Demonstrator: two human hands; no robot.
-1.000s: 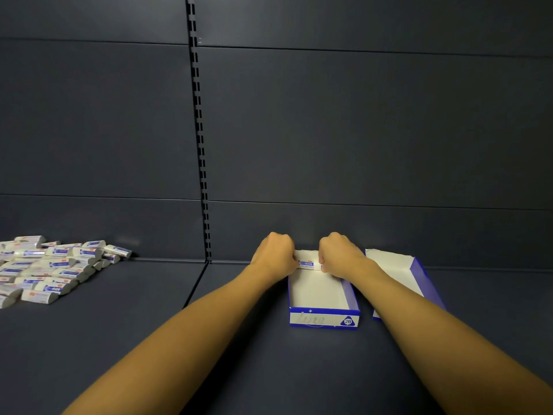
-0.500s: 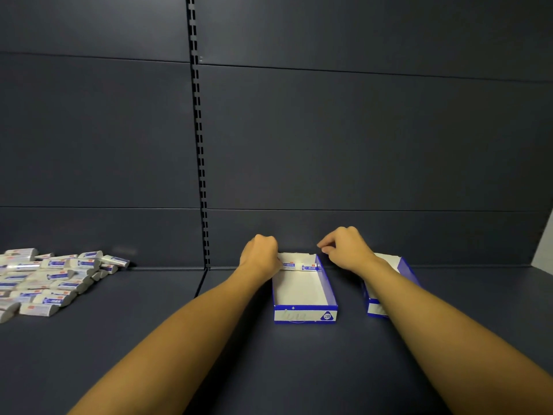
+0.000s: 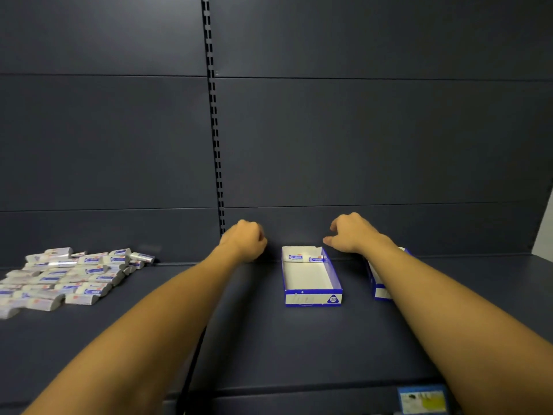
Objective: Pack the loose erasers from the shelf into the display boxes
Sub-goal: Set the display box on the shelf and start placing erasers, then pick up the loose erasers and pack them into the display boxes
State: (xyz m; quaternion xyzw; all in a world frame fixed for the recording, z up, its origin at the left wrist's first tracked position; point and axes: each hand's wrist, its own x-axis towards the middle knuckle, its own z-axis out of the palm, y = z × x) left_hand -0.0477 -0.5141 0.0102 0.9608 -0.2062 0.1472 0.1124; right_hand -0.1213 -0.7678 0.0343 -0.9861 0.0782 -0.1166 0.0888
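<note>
A blue and white display box (image 3: 312, 298) lies open on the dark shelf, with two wrapped erasers (image 3: 305, 258) side by side at its far end. My left hand (image 3: 246, 240) hovers to the left of the box, fingers curled, holding nothing. My right hand (image 3: 350, 233) hangs above the box's far right corner, fingers loosely curled and empty. A second display box (image 3: 380, 290) sits to the right, mostly hidden under my right forearm. A heap of several loose wrapped erasers (image 3: 68, 277) lies at the far left of the shelf.
The dark back panel (image 3: 359, 139) stands just behind the boxes, with a slotted upright (image 3: 215, 139) left of centre. A price label holder (image 3: 422, 399) sits on the shelf's front edge at lower right.
Both hands have let go of the erasers in the box and moved apart, the left to the left and the right up and to the right. The two erasers now lie in the box.
</note>
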